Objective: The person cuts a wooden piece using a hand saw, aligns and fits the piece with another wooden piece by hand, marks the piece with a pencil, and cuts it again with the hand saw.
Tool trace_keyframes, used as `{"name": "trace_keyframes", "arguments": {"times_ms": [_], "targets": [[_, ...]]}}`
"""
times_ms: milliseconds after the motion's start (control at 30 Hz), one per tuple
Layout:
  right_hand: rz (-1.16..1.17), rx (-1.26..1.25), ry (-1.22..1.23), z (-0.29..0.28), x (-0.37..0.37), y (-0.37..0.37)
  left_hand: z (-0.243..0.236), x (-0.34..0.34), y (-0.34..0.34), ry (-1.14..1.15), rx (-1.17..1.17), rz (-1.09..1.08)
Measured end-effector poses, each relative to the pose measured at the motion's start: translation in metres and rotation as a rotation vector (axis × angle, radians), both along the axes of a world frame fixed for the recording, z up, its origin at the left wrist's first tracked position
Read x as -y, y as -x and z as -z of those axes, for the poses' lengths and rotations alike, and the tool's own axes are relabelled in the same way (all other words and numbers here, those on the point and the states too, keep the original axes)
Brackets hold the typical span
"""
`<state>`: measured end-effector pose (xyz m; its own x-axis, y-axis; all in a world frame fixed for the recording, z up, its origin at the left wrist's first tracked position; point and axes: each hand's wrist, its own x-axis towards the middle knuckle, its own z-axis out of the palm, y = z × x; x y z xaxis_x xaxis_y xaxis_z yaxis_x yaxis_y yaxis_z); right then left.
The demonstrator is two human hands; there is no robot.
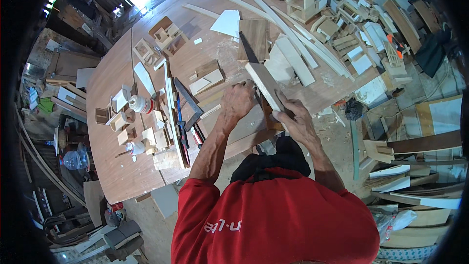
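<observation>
My right hand grips the lower end of a pale wooden board, held at a slant over the table's front edge. My left hand is curled beside the board's left side; what its fingers close on is partly hidden. A long dark saw blade reaches out from behind the board's upper end, lying across a brown wooden panel. To the left, a metal square and a small pale wooden assembly lie on the table.
Glue bottles, small wooden assemblies and several long strips lie on the wooden table. More wooden boxes and offcuts crowd the back right. Stacked boards stand on the floor at the right.
</observation>
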<state>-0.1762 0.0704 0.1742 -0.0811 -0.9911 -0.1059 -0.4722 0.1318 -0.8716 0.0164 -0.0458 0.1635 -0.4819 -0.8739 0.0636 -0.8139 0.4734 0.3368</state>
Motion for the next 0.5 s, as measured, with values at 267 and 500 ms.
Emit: {"name": "trace_keyframes", "arguments": {"times_ms": [267,500], "targets": [[0.055,-0.119,-0.066,-0.005,0.016,-0.002,-0.009,-0.004,0.008,-0.069,0.022,-0.028],[0.147,-0.195,-0.062,0.013,0.025,0.004,-0.010,-0.013,0.002,0.040,-0.082,0.015]]}}
